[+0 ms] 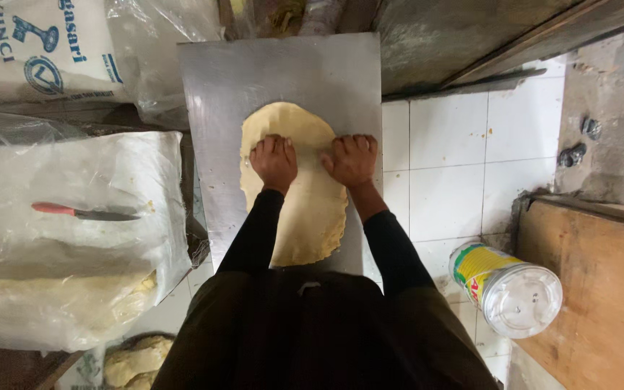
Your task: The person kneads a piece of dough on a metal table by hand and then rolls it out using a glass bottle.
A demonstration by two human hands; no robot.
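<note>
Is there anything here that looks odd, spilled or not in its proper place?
Yes. A red-handled knife lies loose on a crumpled plastic bag, not on a firm surface. A yellow tin lies on its side on the tiled floor. Small crumbs dot the tiles.

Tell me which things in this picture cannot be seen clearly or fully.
- Head view: whether the left hand and right hand grip something on the dough sheet; their curled fingers hide it.
- The dough's near edge, covered by the person's dark clothing.
- The contents of the plastic bag under the red-handled knife, blurred by the film.
- The flour sack, cut off by the top edge.
</note>
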